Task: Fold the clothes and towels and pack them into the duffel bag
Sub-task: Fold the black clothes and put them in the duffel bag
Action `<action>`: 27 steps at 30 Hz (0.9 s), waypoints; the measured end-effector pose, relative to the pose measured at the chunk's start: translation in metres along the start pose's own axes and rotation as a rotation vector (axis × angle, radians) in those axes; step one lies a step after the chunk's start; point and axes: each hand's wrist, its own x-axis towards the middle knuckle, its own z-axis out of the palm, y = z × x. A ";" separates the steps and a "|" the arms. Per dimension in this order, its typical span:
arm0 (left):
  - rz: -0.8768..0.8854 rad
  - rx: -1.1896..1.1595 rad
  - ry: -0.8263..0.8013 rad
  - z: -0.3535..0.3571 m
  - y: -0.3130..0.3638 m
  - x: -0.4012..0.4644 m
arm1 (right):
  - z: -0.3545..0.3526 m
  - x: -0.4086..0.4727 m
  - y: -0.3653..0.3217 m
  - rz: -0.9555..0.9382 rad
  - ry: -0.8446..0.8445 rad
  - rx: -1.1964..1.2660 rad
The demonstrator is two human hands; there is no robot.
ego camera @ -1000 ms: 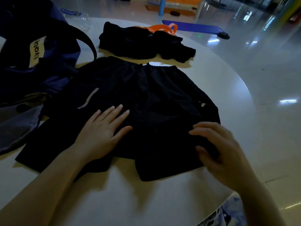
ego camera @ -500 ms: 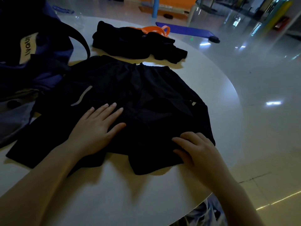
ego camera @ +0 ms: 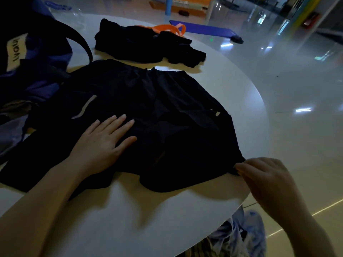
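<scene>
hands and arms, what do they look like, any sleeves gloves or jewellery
Both forearms are bare as far as the frame shows: no sleeves, gloves, watch or rings visible. The left hand has short, plain nails. The right hand shows only its back, so its nails cannot be seen.

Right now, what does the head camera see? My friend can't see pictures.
Black shorts lie spread on a round white table; the left hand presses flat on them while the right hand pinches their near right corner. A dark blue duffel bag sits at left.

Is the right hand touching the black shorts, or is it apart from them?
Touching. In the head view the right hand pinches the right hem corner of the black shorts; the cloth is pulled taut toward its fingertips.
</scene>
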 end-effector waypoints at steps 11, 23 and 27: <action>0.004 0.011 -0.002 0.001 -0.002 0.000 | 0.016 0.061 -0.103 0.116 0.044 0.349; 0.021 0.019 0.002 0.002 -0.003 0.001 | -0.008 0.016 -0.049 0.187 -0.018 0.637; 0.032 -0.066 0.037 0.000 -0.004 0.001 | 0.004 0.006 -0.076 0.049 -0.103 0.438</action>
